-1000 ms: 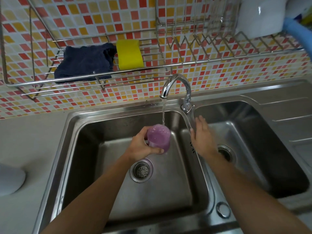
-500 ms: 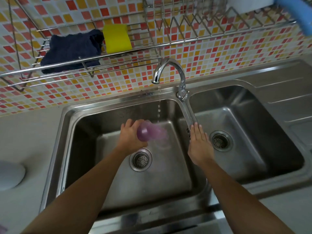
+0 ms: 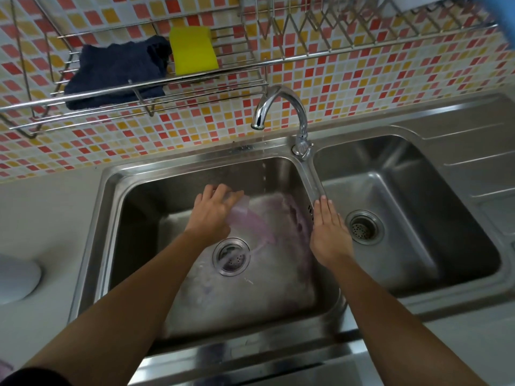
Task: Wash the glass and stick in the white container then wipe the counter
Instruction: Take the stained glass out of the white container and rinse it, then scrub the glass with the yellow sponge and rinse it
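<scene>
- left hand [image 3: 213, 211] is clenched round the purple glass [image 3: 240, 211], tipped mouth-down over the left sink basin [image 3: 133, 207]; purple liquid [image 3: 263, 232] pours out toward the drain strainer [image 3: 231, 256].
- right hand [image 3: 328, 229] is flat, fingers straight, grasping nothing; it rests on the divider [image 3: 313, 179] between the two basins.
- handling, my read: small glass, light now that it is emptying, rigid, breakable against steel. wet walls look slippery.
- best hold: wrap round the mid-body as now, thumb opposite the fingers, not by the rim. keep it low over the basin so a slip is a short drop.
- the glass is motion-blurred; can't tell the exact rim angle or how much liquid is left.
- stick: not visible here. white container: possibly the white thing at the top right edge [image 3: 412, 4], can't confirm.
- vs 1.0 s ago: the glass was upright under a steady tap stream, filling. now it is inverted and dumping.
- the tap [image 3: 278, 107] has gone from a full stream to a thin dribble of drops.
- vs 0.5 s ago: tipping had just begun; now liquid is spread over the basin floor and up its right wall.
- right hand has come off the tap base to the divider, and has hardly moved since 0.5 s ago.
- dark cloth [image 3: 117, 71] and yellow sponge [image 3: 192, 51] sit on the wire rack [image 3: 250, 62], unchanged. desk [image 3: 41, 218] not yet wiped.
</scene>
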`<action>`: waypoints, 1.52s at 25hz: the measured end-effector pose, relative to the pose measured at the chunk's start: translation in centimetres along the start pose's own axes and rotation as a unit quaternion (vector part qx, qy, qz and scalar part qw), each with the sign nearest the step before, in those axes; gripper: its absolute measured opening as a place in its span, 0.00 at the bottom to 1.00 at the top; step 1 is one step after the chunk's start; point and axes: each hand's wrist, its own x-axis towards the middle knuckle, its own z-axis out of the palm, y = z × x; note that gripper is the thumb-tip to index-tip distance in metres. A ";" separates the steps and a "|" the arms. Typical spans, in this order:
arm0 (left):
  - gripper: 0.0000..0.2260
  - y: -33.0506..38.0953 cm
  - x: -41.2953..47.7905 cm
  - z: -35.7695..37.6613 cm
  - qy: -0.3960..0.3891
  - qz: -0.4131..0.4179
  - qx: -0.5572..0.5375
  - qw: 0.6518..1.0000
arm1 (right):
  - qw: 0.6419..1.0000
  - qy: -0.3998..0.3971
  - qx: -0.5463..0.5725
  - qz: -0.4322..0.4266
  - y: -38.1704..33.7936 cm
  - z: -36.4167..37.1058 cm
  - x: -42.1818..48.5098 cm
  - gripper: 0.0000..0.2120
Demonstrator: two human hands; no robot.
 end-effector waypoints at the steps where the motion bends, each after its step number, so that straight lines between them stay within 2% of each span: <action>1: 0.35 0.0 0.1 0.0 0.007 0.014 0.014 1.000 | 1.000 0.000 0.001 -0.001 0.0 0.0 0.0 0.29; 6: 0.36 0.2 0.6 -0.1 0.090 0.085 0.086 0.989 | 1.000 0.006 -0.001 0.000 0.0 -0.1 0.0 0.32; 8: 0.36 0.0 0.5 -0.3 0.085 0.081 0.066 0.991 | 1.000 0.010 0.002 0.000 -0.1 0.0 0.2 0.32; 9: 0.37 0.0 0.3 -0.7 0.074 0.060 0.026 0.995 | 1.000 0.012 0.002 -0.001 -0.1 0.1 0.2 0.32; 11: 0.37 0.0 -0.4 -1.3 0.039 -0.034 -0.143 0.988 | 1.000 -0.001 0.001 -0.009 0.3 0.1 0.3 0.30; 13: 0.37 -0.2 -1.4 -2.4 0.033 -0.137 -0.348 0.927 | 0.998 -0.016 0.058 -0.007 0.1 -0.8 0.1 0.27; 14: 0.37 -0.3 -1.9 -3.1 0.039 -0.163 -0.424 0.890 | 0.992 -0.001 0.123 0.007 -0.5 -2.0 0.0 0.26; 15: 0.36 -0.5 -2.5 -3.7 0.045 -0.173 -0.477 0.860 | 0.979 0.042 0.198 0.024 -1.4 -3.4 -0.1 0.25; 17: 0.35 -0.7 -3.6 -5.6 0.052 -0.164 -0.536 0.827 | 0.930 0.189 0.314 0.023 -4.0 -7.3 -0.3 0.20; 20: 0.34 -1.2 -4.6 -8.9 0.074 -0.128 -0.581 0.801 | 0.844 0.383 0.367 -0.077 -9.0 -15.6 0.2 0.12; 22: 0.34 -1.9 -5.4 -11.3 0.088 -0.107 -0.599 0.789 | 0.812 0.434 0.358 -0.158 -12.3 -21.7 0.8 0.09; 23: 0.34 -2.3 -5.9 -12.5 0.093 -0.097 -0.603 0.786 | 0.810 0.436 0.345 -0.188 -13.9 -24.4 1.3 0.09; 24: 0.33 -2.8 -6.4 -13.5 0.097 -0.089 -0.603 0.787 | 0.823 0.419 0.324 -0.208 -15.4 -26.6 2.1 0.09; 26: 0.32 -3.7 -7.5 -14.8 0.101 -0.078 -0.591 0.797 | 0.877 0.349 0.251 -0.213 -18.0 -29.5 4.5 0.13; 29: 0.33 -5.2 -9.3 -15.4 0.101 -0.068 -0.547 0.828 | 0.965 0.150 0.171 -0.132 -21.4 -30.5 8.5 0.29; 32: 0.35 -7.0 -10.7 -15.2 0.095 -0.054 -0.516 0.850 | 0.994 0.024 0.094 -0.048 -23.6 -29.3 11.3 0.40; 35: 0.35 -8.1 -11.4 -15.4 0.097 -0.050 -0.501 0.859 | 0.996 -0.012 0.081 -0.020 -24.2 -28.2 12.3 0.40; 36: 0.35 -8.3 -11.5 -15.5 0.097 -0.051 -0.502 0.858 | 0.996 0.005 0.085 -0.023 -24.2 -28.3 12.1 0.37; 38: 0.35 -8.7 -11.6 -15.8 0.100 -0.054 -0.500 0.858 | 0.987 0.090 0.122 -0.058 -23.9 -29.2 10.8 0.29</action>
